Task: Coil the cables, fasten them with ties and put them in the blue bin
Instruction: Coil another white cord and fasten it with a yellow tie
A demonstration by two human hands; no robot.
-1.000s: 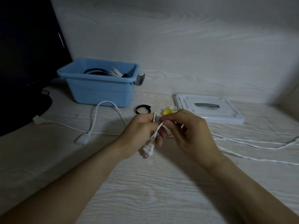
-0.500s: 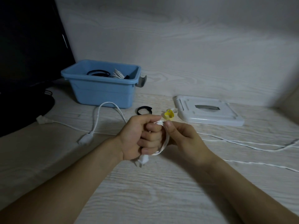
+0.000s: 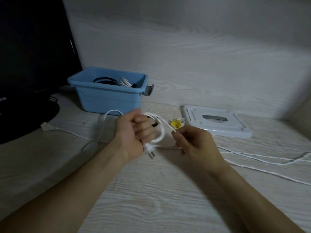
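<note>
Your left hand (image 3: 134,133) is closed in a fist round the plug end of the white cable (image 3: 162,132). One loop arcs over your knuckles and the plug (image 3: 150,151) hangs below the fist. Your right hand (image 3: 193,143) pinches the running length between thumb and forefinger, just beside the loop. The cable looks light, thin and limp, likely to spring open; hold the loops firmly where they cross. The slack trails right across the table (image 3: 151,190), well short of the blue bin (image 3: 107,98).
</note>
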